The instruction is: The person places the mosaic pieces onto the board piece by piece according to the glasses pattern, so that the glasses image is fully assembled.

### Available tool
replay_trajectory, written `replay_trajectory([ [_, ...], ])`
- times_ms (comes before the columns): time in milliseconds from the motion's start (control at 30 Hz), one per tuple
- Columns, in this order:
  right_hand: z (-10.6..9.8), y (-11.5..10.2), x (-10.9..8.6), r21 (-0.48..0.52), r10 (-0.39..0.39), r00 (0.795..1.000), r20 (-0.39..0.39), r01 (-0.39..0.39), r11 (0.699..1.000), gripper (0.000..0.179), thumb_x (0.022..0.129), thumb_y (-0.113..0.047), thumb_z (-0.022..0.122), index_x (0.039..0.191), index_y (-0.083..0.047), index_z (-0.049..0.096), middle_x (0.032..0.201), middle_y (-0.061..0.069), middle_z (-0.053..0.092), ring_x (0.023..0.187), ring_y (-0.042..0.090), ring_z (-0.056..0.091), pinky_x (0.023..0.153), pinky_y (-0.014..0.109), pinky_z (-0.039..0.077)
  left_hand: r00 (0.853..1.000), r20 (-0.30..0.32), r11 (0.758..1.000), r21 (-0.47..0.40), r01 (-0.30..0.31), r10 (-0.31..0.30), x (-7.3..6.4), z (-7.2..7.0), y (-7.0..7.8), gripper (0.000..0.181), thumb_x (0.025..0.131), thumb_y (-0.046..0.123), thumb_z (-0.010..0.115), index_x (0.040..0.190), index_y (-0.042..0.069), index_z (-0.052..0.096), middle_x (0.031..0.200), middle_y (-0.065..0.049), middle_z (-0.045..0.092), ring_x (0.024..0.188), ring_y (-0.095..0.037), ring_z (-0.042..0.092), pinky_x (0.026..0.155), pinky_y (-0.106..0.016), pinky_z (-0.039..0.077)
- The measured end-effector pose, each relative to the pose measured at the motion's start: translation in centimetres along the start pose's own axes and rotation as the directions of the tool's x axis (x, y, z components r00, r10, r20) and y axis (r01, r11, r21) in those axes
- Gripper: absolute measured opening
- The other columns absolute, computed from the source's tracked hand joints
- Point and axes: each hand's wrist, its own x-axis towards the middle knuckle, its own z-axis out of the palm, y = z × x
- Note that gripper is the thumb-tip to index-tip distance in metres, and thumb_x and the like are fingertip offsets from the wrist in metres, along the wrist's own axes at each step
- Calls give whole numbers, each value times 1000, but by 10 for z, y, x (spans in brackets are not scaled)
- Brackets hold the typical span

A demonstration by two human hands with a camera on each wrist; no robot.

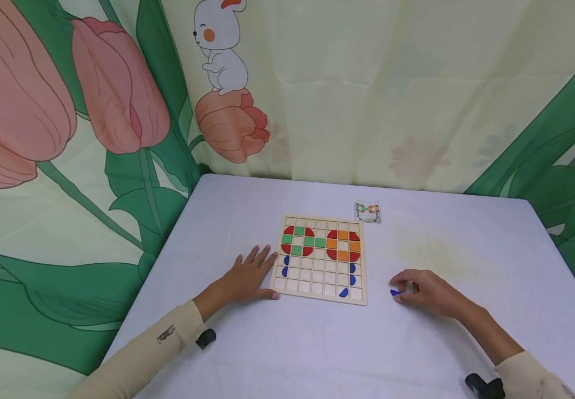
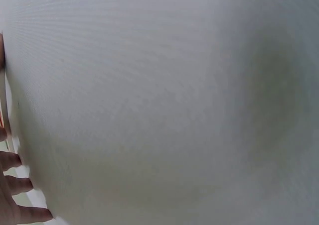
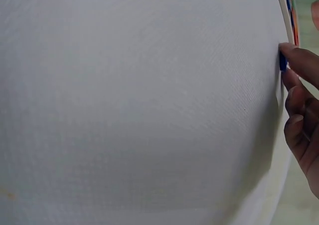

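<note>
A square wooden grid board (image 1: 316, 276) lies on the table, with red, green, orange and blue pieces set in its squares. At its left edge is my left hand (image 1: 247, 275), fingers spread, with fingertips and thumb touching the board's side. My right hand (image 1: 429, 291) is over the table to the right of the board. Between thumb and index finger it pinches a small blue half-round piece (image 1: 395, 292), also visible as a blue piece (image 3: 283, 60) in the right wrist view. Only some fingers (image 2: 19, 184) show in the left wrist view.
A small pattern card (image 1: 368, 212) lies behind the board's far right corner, showing a coloured grid. White cloth covers the table (image 1: 417, 360). A printed curtain (image 1: 342, 100) with tulips and a rabbit hangs behind and beside the table.
</note>
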Motion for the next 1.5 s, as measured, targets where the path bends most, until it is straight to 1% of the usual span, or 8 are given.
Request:
replay_trajectory([
  [167, 2, 0, -2, -12, -16, 1000, 15, 16, 1000, 29, 86, -26, 80, 113, -16, 76, 84, -12, 60, 75, 4, 50, 62, 19, 44, 1000, 5, 1000, 1, 5, -5, 1, 2, 0, 107, 82, 76, 60, 162, 20, 17, 170, -9, 11, 156, -39, 8, 114, -70, 23],
  [367, -1, 4, -5, 39, -69, 997, 47, 67, 997, 26, 89, -20, 76, 115, -16, 77, 85, -12, 62, 73, 4, 49, 60, 19, 42, 1000, -1, 1000, -7, 9, -9, 1, 2, 0, 107, 81, 75, 61, 162, 20, 18, 170, -9, 11, 156, -39, 9, 114, -71, 23],
  [500, -1, 6, -6, 79, -51, 997, 54, 46, 996, 27, 89, -21, 76, 115, -15, 76, 86, -10, 62, 75, 4, 50, 62, 19, 43, 1000, -4, 1000, -11, 9, -9, 1, 2, -1, 107, 81, 75, 61, 162, 20, 18, 170, -9, 11, 156, -39, 9, 114, -71, 23],
  [700, 2, 6, -8, 99, -38, 999, 24, 35, 994, 24, 88, -20, 78, 111, -15, 76, 84, -9, 60, 74, 6, 51, 61, 20, 43, 1000, -8, 1000, -2, 4, -4, 0, 3, 0, 107, 81, 76, 60, 162, 20, 18, 170, -9, 11, 156, -39, 9, 114, -70, 23],
  [1000, 6, -5, -6, 44, -23, 1000, -2, 23, 999, 14, 91, -18, 75, 104, -20, 70, 94, -8, 65, 78, 5, 53, 65, 19, 47, 1000, -15, 1000, -6, -1, 1, -1, 1, 1, 107, 82, 75, 61, 162, 19, 19, 170, -9, 13, 156, -39, 10, 114, -70, 23],
  [1167, 7, -15, -1, 42, -19, 1000, -19, 20, 999, 14, 93, -13, 71, 105, -19, 68, 98, -6, 67, 78, 6, 54, 66, 19, 49, 1000, -13, 1000, -5, -3, 3, -2, 0, 1, 107, 82, 75, 61, 162, 19, 19, 170, -10, 12, 156, -39, 10, 114, -70, 23],
  [1267, 9, -20, 5, 58, -26, 999, -19, 27, 998, 15, 94, -13, 70, 108, -17, 67, 96, -6, 67, 78, 7, 55, 65, 19, 49, 1000, -11, 1000, -5, -1, 1, -1, 0, 0, 107, 82, 75, 61, 162, 19, 18, 170, -10, 12, 156, -40, 9, 114, -70, 23],
  [1500, 15, -34, 26, 105, -76, 997, 19, 73, 992, 18, 94, -18, 71, 111, -15, 69, 88, -7, 65, 73, 9, 54, 61, 20, 47, 1000, -7, 1000, 3, -2, 2, -1, 2, 1, 106, 83, 76, 60, 162, 20, 17, 170, -9, 11, 156, -38, 9, 114, -70, 23],
])
